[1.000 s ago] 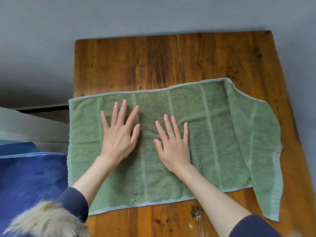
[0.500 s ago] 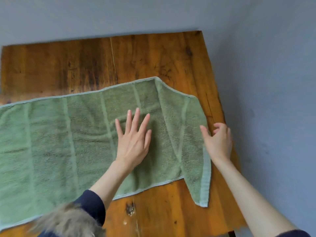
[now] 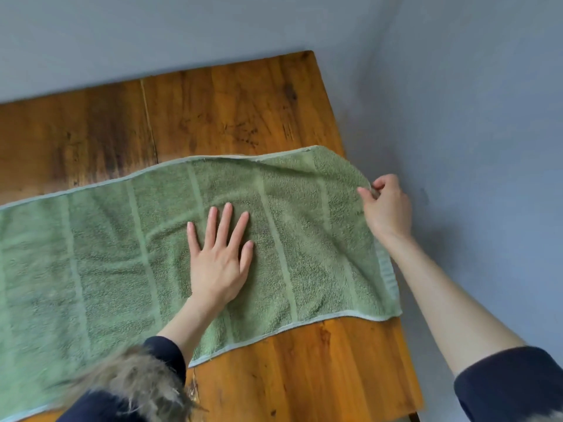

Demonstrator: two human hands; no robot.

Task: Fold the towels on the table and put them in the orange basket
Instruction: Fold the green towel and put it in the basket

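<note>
- A room in a home, by the look of it.
- A worn wooden table (image 3: 237,117) with dark stains and a seam between its boards stands in a corner.
- Plain blue-grey painted walls (image 3: 472,86) meet beside it.
- A green bath towel (image 3: 106,254) lies spread on the table.

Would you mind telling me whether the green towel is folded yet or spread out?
Spread out. The green towel lies in one flat layer across the wooden table, left hand flat on it, right hand pinching its right edge.

Right hand (image 3: 386,208) now pinches, lifts towel (image 3: 122,254) end.
</note>
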